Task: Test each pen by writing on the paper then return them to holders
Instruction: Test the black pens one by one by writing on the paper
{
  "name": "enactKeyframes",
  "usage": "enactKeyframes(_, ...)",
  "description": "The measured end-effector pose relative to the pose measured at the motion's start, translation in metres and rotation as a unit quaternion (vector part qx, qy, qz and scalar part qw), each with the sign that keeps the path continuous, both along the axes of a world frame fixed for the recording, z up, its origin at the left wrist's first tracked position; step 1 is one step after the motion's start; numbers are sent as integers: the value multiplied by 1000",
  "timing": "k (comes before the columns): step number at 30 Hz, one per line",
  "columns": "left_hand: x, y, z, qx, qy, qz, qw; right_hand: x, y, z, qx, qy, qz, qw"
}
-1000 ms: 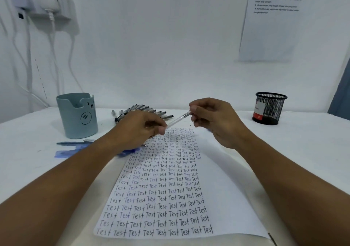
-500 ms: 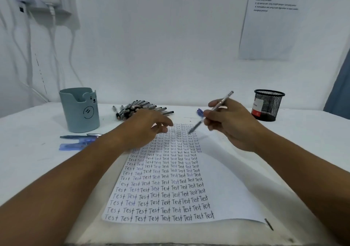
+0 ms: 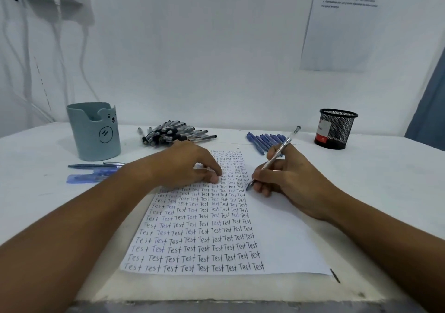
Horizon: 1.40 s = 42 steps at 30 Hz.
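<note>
A white paper [image 3: 277,235] covered with rows of the word "Test" lies in front of me. My right hand [image 3: 286,180] grips a clear-barrelled pen [image 3: 279,152] in a writing hold, tip down at the right end of a row. My left hand [image 3: 183,166] rests on the sheet's upper left with fingers curled; whether it holds the pen's cap is hidden. A pile of black pens [image 3: 173,133] lies behind my left hand. Several blue pens [image 3: 265,140] lie behind my right hand. A teal bear holder [image 3: 94,132] stands at left, a black mesh holder [image 3: 336,129] at right.
Two blue pens [image 3: 96,166] and a blue pen [image 3: 91,176] lie on the table left of the paper, in front of the teal holder. Cables and a wall socket hang at the upper left. A printed sheet [image 3: 342,23] is stuck on the wall at upper right.
The hands pulled apart from the pen held between them. My right hand turned the pen and brought its tip down to the paper; my left hand dropped onto the sheet.
</note>
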State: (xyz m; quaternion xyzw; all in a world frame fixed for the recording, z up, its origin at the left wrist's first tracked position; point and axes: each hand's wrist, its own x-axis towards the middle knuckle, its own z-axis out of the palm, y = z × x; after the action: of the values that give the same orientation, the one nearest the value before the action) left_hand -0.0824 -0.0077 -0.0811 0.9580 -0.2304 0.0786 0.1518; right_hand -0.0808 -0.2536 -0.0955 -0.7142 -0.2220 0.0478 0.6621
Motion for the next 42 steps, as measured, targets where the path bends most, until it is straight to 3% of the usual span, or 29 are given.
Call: enactKeyframes(42,-1,1,0,-17,17,-4,1000,2,-1,0,32,6,-10,999)
